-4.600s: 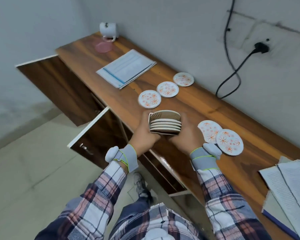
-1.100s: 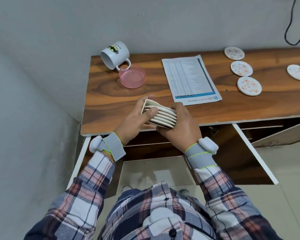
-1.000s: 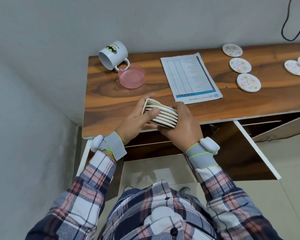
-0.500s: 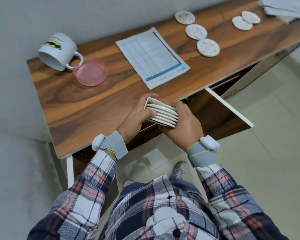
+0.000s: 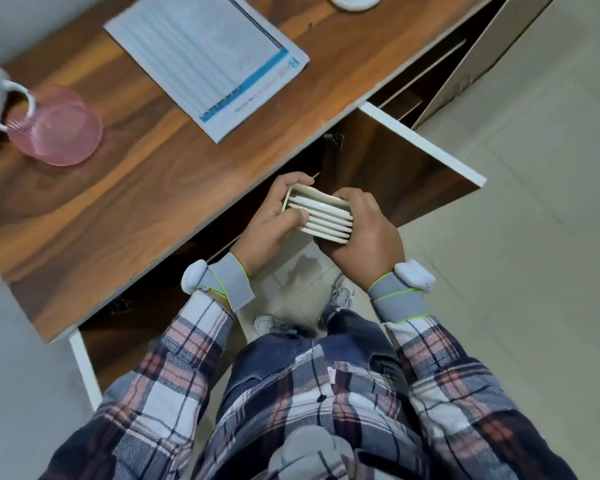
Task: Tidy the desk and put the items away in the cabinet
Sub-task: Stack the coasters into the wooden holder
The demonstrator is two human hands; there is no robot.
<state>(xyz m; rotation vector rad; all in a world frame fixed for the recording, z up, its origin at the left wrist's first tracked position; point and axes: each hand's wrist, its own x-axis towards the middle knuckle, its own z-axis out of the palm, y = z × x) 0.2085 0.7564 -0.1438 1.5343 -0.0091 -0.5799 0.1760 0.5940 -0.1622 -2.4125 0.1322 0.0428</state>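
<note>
Beneath table front edge: cabinet opening reachable. Open door juts outward, walling its right side.

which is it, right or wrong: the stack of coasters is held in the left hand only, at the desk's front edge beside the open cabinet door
Wrong in one respect: both hands hold it. The head view shows the left hand gripping one end of the stack of coasters and the right hand curled round the other. The rest stands: it is at the front edge of the desk, beside the open cabinet door.
</note>
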